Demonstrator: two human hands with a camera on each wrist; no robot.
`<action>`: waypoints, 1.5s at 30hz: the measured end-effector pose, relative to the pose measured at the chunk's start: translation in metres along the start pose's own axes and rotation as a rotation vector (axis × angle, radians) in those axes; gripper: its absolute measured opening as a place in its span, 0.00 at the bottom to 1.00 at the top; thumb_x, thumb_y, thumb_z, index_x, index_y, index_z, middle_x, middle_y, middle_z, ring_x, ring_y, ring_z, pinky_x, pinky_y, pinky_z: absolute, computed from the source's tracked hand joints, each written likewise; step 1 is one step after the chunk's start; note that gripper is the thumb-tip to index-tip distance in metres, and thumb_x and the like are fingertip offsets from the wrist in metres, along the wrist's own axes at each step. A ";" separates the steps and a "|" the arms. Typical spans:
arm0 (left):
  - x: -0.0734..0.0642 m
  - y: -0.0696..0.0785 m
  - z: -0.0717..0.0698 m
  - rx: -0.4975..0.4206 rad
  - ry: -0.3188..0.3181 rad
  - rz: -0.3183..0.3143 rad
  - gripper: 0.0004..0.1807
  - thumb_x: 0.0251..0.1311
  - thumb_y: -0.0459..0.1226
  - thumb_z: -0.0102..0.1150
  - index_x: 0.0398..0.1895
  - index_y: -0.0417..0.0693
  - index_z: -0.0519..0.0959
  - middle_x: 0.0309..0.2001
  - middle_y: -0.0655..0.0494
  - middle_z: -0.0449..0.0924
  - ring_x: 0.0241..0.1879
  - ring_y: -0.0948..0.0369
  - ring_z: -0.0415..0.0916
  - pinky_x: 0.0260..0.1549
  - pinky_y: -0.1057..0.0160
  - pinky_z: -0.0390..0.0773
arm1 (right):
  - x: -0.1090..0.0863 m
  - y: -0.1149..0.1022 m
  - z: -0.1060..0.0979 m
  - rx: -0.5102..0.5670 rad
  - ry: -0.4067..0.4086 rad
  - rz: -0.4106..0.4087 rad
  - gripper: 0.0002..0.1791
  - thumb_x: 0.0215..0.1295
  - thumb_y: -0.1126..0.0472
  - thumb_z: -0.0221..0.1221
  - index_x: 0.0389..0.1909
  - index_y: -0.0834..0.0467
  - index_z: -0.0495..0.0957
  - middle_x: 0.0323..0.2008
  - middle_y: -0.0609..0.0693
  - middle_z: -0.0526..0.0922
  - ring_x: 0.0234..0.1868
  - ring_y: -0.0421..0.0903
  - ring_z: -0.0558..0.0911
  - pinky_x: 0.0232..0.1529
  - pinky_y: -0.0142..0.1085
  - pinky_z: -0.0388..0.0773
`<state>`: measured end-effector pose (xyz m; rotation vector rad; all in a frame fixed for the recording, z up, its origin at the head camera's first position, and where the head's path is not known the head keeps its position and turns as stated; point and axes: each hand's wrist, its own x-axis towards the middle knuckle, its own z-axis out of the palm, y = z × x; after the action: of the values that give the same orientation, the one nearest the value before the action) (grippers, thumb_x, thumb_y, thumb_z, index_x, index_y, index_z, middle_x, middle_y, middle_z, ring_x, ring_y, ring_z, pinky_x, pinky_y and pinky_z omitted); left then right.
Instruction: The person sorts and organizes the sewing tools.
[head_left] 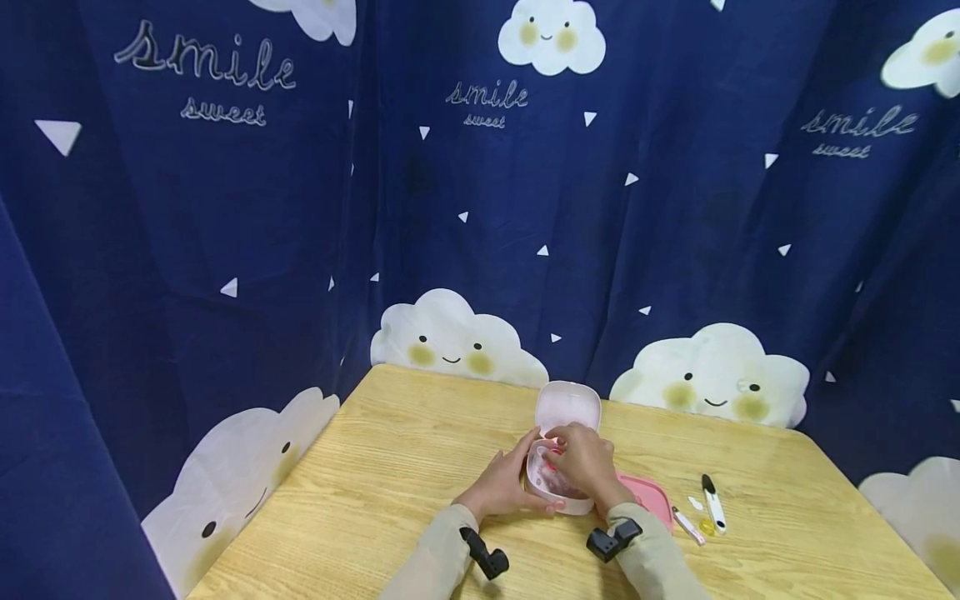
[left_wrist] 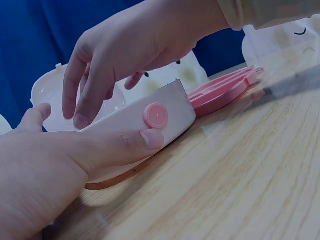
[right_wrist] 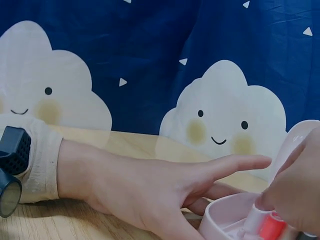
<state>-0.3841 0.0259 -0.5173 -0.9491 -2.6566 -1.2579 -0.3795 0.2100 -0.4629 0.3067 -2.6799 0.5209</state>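
A: At left, above the pale wood surface [head_left: 360, 467], your left hand [head_left: 504, 485] grips the small white box [left_wrist: 180, 107]: thumb along the near wall, just beside a round pink button [left_wrist: 155, 115], the other fingers spread along its left side toward the back.

B: How does such a box handle in your grasp?

A: It looks light and stiff, a smooth plastic that could slip from dry fingers. Your best hold is low on the walls, where your thumb lies, rather than on the raised lid [head_left: 567, 407] standing behind, likely the more fragile part.

B: And next, moving right?

A: Your right hand [head_left: 588, 460] dips into the box, fingers pointing down and close together, at a white cylinder [right_wrist: 254, 221] beside a red one [right_wrist: 271, 227]. Whether they pinch it, the pictures cannot tell you. Both cylinders look light and apt to roll; you do well to take one by its upper end.

B: What lies beyond your right wrist?

A: A pink tray [head_left: 651, 497], partly behind your forearm, then a slim pink-and-white tool [head_left: 688, 526], a small white piece [head_left: 696, 503], a yellow disc [head_left: 707, 527] and, farthest right, a black-tipped white tool [head_left: 714, 504].
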 end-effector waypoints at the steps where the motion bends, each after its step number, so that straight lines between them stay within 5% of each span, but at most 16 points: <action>1: 0.000 0.000 0.000 0.000 0.002 -0.001 0.73 0.39 0.66 0.81 0.85 0.62 0.46 0.77 0.61 0.62 0.73 0.57 0.62 0.75 0.39 0.47 | 0.000 0.001 -0.001 0.011 0.001 -0.001 0.14 0.57 0.56 0.77 0.43 0.52 0.90 0.35 0.48 0.86 0.38 0.49 0.84 0.38 0.58 0.73; 22: 0.000 0.001 0.002 -0.034 0.005 -0.034 0.72 0.38 0.64 0.82 0.85 0.64 0.47 0.77 0.65 0.62 0.74 0.56 0.60 0.75 0.40 0.49 | -0.010 0.021 -0.035 0.151 0.037 0.056 0.20 0.56 0.57 0.77 0.49 0.55 0.88 0.39 0.52 0.86 0.37 0.51 0.82 0.31 0.45 0.75; 35: -0.001 0.000 0.002 -0.046 -0.003 -0.025 0.73 0.38 0.62 0.84 0.85 0.62 0.47 0.77 0.62 0.62 0.74 0.59 0.60 0.76 0.42 0.47 | -0.037 0.046 -0.053 0.187 0.031 0.132 0.21 0.60 0.58 0.74 0.54 0.59 0.86 0.43 0.57 0.84 0.45 0.58 0.81 0.47 0.55 0.81; 45: 0.001 0.000 0.003 -0.048 0.008 -0.017 0.73 0.37 0.61 0.84 0.85 0.61 0.47 0.77 0.62 0.63 0.73 0.60 0.61 0.76 0.43 0.49 | -0.058 0.069 -0.059 0.176 0.077 0.123 0.22 0.58 0.58 0.75 0.54 0.59 0.86 0.42 0.56 0.85 0.42 0.55 0.82 0.43 0.50 0.81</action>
<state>-0.3840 0.0286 -0.5189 -0.9268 -2.6453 -1.3316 -0.3272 0.3037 -0.4582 0.1677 -2.5948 0.7918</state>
